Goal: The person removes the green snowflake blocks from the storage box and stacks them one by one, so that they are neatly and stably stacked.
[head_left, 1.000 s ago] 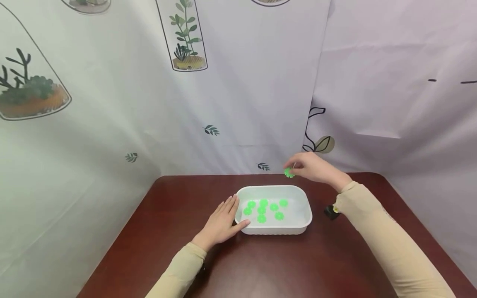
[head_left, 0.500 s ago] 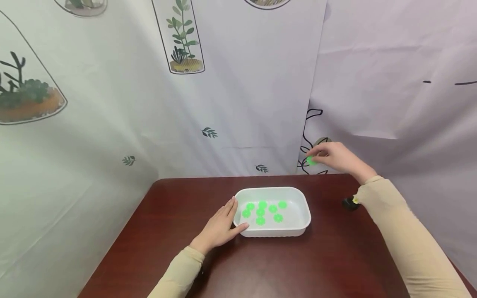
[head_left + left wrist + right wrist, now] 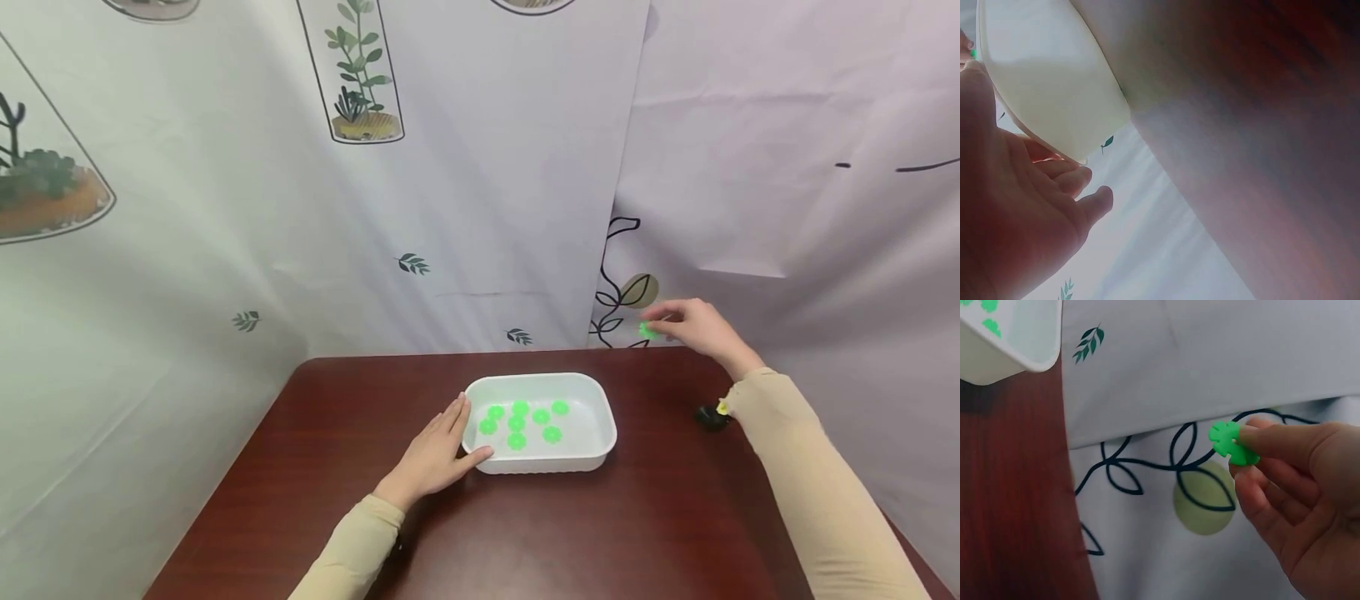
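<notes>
My right hand [image 3: 697,327] is raised beyond the back right of the white plastic tub [image 3: 540,466], in front of the wall cloth. Between thumb and fingers it pinches a green snowflake building disc [image 3: 1225,439], round with notches along its edge. Several more discs of that kind [image 3: 552,434] lie flat on the tub's floor. At the tub's left end rests my left hand [image 3: 429,463], fingers straight along the outer side and thumb over the near corner of the rim. In the left wrist view, the same hand [image 3: 1029,206] touches the tub's rim.
The tub stands on a dark red-brown wooden table [image 3: 540,533]. White cloth [image 3: 480,208] printed with plants hangs behind the table and at both sides. A small black object [image 3: 711,418] with a flower sits by the right cuff.
My right hand has moved to the right with the disc, from behind the tub's back right corner to farther from it. My left hand stays at the tub; the head view shifts slightly.
</notes>
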The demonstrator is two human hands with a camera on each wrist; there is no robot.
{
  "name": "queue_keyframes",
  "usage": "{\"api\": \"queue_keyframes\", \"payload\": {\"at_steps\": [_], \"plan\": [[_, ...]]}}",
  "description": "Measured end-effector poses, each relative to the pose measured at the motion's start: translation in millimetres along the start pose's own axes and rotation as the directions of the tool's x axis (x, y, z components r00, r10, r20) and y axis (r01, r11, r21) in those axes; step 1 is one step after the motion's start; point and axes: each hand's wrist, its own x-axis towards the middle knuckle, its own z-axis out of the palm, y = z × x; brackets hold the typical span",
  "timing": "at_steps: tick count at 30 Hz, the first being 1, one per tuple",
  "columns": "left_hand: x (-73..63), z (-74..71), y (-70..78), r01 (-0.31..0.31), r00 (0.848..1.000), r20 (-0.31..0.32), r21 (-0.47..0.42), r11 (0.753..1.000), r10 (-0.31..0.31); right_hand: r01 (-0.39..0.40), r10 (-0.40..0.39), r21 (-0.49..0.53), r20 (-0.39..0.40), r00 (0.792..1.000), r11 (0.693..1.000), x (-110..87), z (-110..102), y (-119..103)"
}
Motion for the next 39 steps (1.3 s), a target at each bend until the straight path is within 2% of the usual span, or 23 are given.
{"api": "queue_keyframes", "payload": {"at_steps": [7,14,21,27,39], "plan": [[-1.4,-1.0,0.3,-0.004,1.0,-0.002,-0.03,1.0,0.004,-0.077,0.078,0.048,-0.032,0.996,0.996,-5.9,22.0,21.8],[0.6,-1.3,-2.9,-0.001,1.0,0.007,-0.02,1.0,0.001,-0.073,0.075,0.078,-0.029,0.997,0.994,-10.2,53.6,41.6],[0.2,-1.7,-3.6,-0.016,1.0,-0.008,-0.02,1.0,0.016,-0.136,0.137,0.079,-0.012,0.99,0.988,-16.9,74.2,55.1],[-0.6,-0.7,-3.0,-0.029,0.999,-0.021,-0.025,0.999,0.029,-0.2,0.2,0.08,0.002,0.98,0.977,-25.0,86.0,66.4],[-3.2,-2.2,-0.9,-0.038,0.999,-0.028,-0.053,0.998,0.037,-0.245,0.245,0.082,0.019,0.969,0.966,-35.4,94.9,83.1]]}}
